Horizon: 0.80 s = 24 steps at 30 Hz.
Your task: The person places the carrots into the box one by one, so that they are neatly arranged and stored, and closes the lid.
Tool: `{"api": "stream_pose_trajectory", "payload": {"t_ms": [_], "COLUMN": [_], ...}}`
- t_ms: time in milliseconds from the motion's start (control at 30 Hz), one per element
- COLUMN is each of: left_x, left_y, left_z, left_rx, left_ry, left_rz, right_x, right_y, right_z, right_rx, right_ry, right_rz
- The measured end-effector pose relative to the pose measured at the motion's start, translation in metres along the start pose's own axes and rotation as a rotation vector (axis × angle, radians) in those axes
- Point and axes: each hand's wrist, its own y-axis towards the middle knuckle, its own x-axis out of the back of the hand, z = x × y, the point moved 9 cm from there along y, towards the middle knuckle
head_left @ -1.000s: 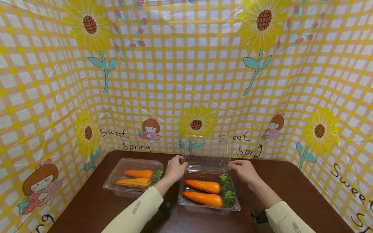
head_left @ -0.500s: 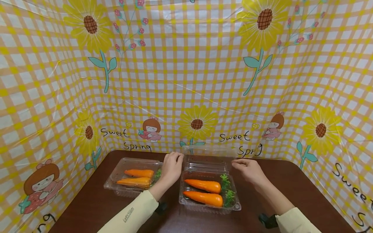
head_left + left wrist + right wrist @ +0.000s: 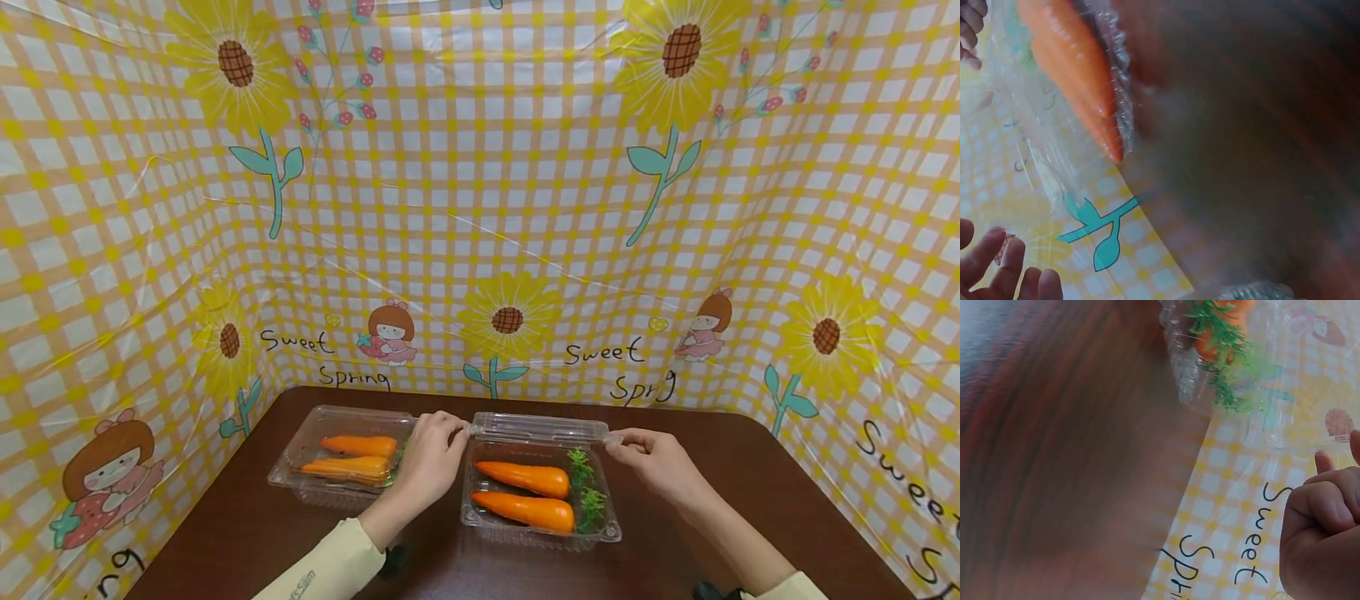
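Observation:
In front of me in the head view stands a clear plastic clamshell box (image 3: 540, 542) holding two orange carrots (image 3: 523, 480) with green tops (image 3: 591, 504). Its hinged lid (image 3: 540, 427) is raised and seen nearly edge-on. My left hand (image 3: 427, 458) pinches the lid's left corner, and my right hand (image 3: 656, 462) pinches the right corner. In the left wrist view, fingers of the left hand (image 3: 1004, 265) show at the lower left. The right wrist view has the right hand (image 3: 1325, 519) with curled fingers at the lid's edge.
Left of the box, a second clear clamshell (image 3: 300, 483) sits closed, with carrots (image 3: 352, 467) inside; my left hand partly hides its right end. The brown table (image 3: 240, 517) meets a checked yellow cloth (image 3: 480, 208) at the back and sides.
The lid has swung from upright toward me, now appearing as a thin strip. Both hands have moved with it, lower in view and nearer me. Box and carrots stay put.

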Motion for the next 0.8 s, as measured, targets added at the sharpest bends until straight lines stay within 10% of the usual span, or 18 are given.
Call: {"api": "stream_pose_trajectory", "payload": {"t_ms": [800], "left_x": [-0.023], "left_y": [-0.046], "left_z": [0.007], "left_rx": [-0.025], "left_ry": [0.125], "left_rz": [0.27], "right_x": [-0.025], "right_y": [-0.033], "right_z": [-0.023], "right_rx": [0.087], "right_ry": [0.0], "right_rz": [0.138]}}
